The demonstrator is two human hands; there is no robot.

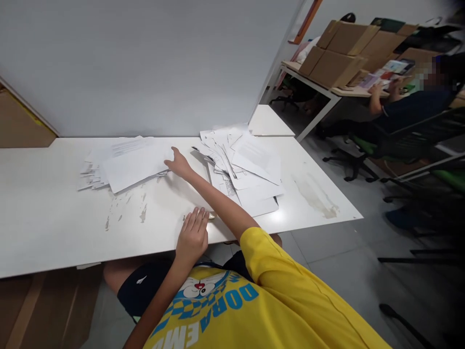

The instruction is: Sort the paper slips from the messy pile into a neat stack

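My right hand (178, 164) reaches forward across the table, at the right end of a white sheet of paper (140, 167). Its thumb points up and its fingers are closed at the sheet's edge. That sheet lies on top of a loose, uneven stack of papers (93, 177). My left hand (193, 231) rests near the table's front edge, fingers stretched out flat. A small gold-coloured object (211, 215) shows beside its fingertips, partly covered, so its kind is unclear. Right of my right forearm spreads a messy pile of papers and slips (250, 165).
A tall grey panel (152, 68) stands along the back of the white table (47, 213). A cardboard box (22, 121) is at the far left. At the right, a person (417, 106) sits at another desk with stacked cardboard boxes (337, 53). Office chairs stand on the floor there.
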